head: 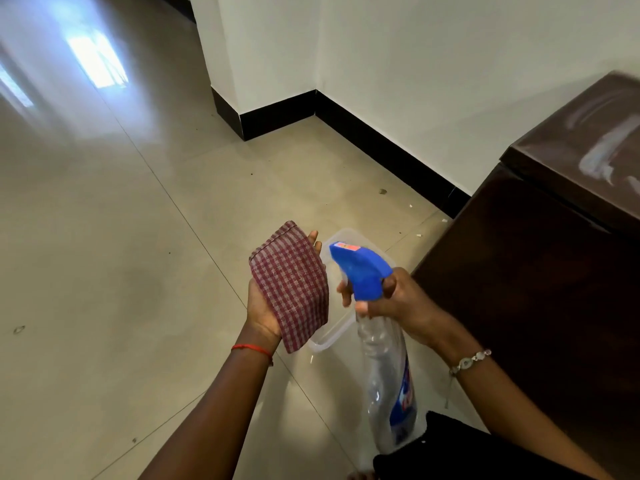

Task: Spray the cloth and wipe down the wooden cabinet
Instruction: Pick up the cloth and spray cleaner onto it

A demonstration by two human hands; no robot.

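Red-checked cloth (291, 285), folded, lies lengthwise on our flat left hand (259, 306). Our right hand (398, 299) grips the spray bottle (384, 368), nozzle (341, 251) aimed at the cloth, body slanting down toward us.

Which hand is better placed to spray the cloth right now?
Right hand: it grips the spray bottle by the blue head, nozzle turned toward the cloth, which lies across the left hand.

Red-white check cloth (291, 284); blue sprayer head (362, 271)
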